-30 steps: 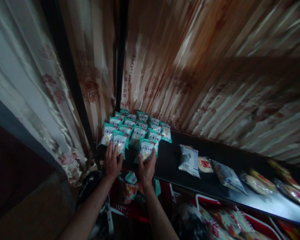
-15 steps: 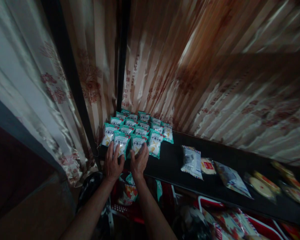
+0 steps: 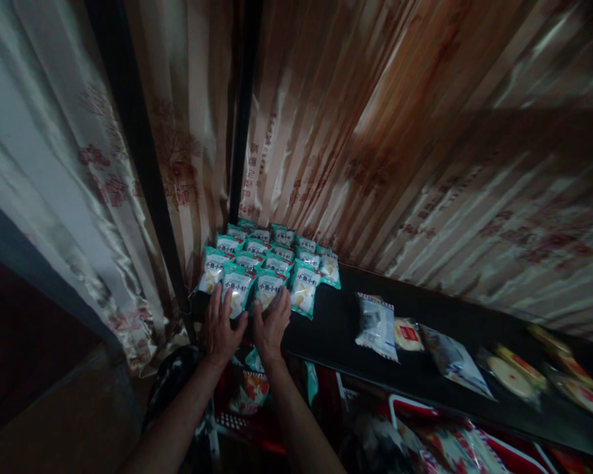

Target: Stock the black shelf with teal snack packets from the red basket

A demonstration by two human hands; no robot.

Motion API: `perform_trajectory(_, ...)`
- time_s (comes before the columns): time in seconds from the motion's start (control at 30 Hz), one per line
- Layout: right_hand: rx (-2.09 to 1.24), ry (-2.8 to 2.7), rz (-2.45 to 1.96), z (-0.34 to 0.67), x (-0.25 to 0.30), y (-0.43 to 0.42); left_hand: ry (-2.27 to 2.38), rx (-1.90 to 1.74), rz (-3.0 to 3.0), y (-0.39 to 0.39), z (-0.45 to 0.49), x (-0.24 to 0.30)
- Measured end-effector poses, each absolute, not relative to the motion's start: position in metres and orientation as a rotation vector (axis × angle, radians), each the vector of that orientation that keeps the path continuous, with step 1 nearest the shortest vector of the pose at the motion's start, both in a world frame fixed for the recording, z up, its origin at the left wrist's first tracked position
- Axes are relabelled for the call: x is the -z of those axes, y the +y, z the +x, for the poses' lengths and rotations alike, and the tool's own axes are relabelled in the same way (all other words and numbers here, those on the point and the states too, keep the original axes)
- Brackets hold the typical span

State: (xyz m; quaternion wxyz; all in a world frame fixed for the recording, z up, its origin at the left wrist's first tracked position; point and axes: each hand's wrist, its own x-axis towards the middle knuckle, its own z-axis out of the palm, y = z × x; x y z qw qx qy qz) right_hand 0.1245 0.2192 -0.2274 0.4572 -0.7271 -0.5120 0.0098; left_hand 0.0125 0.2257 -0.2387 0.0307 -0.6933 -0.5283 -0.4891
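Observation:
Small green-and-white snack bags (image 3: 304,288) stand packed in rows at the left end of a black shelf (image 3: 326,336). My left hand (image 3: 222,329) is open, its fingertips at the lower part of a front-row snack bag (image 3: 236,289). Just to the right, my right hand (image 3: 271,326) is also open, thumb and fingers spread at the lower edge of the neighbouring snack bag (image 3: 268,287). Whether the fingertips press on these bags is hard to make out in the dim light.
Further right on the shelf lie a white-and-blue packet (image 3: 377,327), a small packet with a red label (image 3: 408,334) and several other packages. Red baskets (image 3: 227,421) with bagged goods sit below. Dark posts (image 3: 137,131) and a pleated curtain (image 3: 326,131) border the shelf.
My hands have drawn slightly down toward me, leaving more of the two front bags showing. The view has shifted a little; the bags otherwise stand much as before.

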Motion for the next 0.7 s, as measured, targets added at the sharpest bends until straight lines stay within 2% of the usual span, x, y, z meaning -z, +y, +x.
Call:
perform_trajectory(0.23, -0.060, -1.200, -1.764, 0.125, 0.225, 0.212, -1.630, 1.491, -2.134, 0.227, 0.013, 0.241)
perform_trajectory(0.43, 0.064, -1.102, -1.703, 0.151, 0.212, 0.209, -1.650, 1.511, -2.137, 0.226, 0.013, 0.241)
perform_trajectory(0.7, 0.046, -0.969, -1.848, 0.199, 0.212, 0.224, -1.658, 1.584, -2.117, 0.226, 0.014, 0.238)
